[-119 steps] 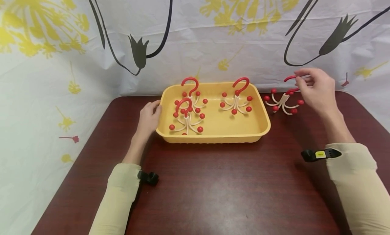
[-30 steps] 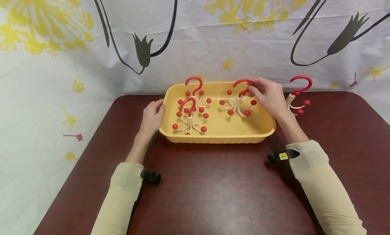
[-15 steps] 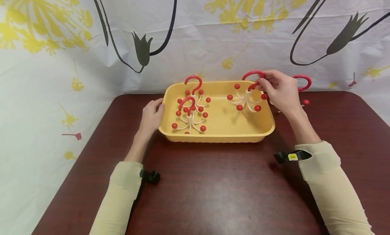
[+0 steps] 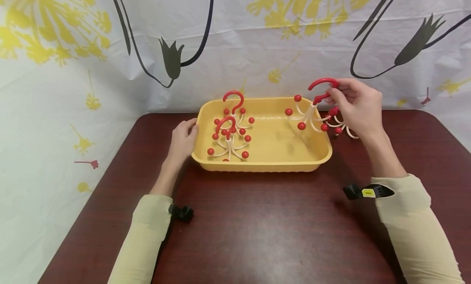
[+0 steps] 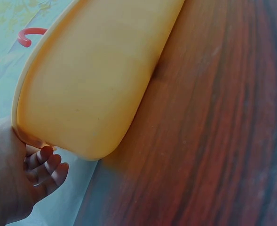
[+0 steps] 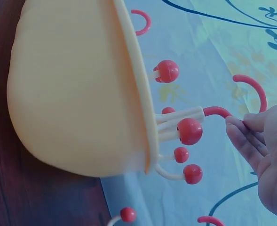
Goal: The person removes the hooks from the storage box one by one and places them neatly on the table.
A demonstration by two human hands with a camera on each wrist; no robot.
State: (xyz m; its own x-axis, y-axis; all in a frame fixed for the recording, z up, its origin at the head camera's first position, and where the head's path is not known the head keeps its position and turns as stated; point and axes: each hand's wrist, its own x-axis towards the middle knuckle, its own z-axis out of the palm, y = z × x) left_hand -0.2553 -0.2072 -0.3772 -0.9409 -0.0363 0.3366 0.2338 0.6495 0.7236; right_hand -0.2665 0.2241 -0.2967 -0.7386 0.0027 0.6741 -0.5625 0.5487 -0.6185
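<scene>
Dark reddish table [image 4: 257,226] lies beneath. Right hand [image 4: 360,108] pinches the red hook [image 4: 321,80] of one hanger [image 4: 312,106], raised over the right end of the yellow tray [image 4: 261,168], higher and farther right than half a second ago. Lifting out seems the step; next likely calls for clearing that side. Left hand [image 4: 183,139] touches the tray, grip unclear; two hangers [image 4: 229,142] stand inside, another hanger [image 4: 338,130] outside

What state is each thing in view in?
Yellow rectangular plastic basin: upright on dark-red table.
Front red-and-cream, ball-tipped plastic hook: upright inside.
Back matching hook: upright inside.
Held matching hook: raised over basin.
Rightmost matching hook: outside basin, partly hidden.
Left hand: touching basin's left rim.
Right hand: pinching held hook.
</scene>
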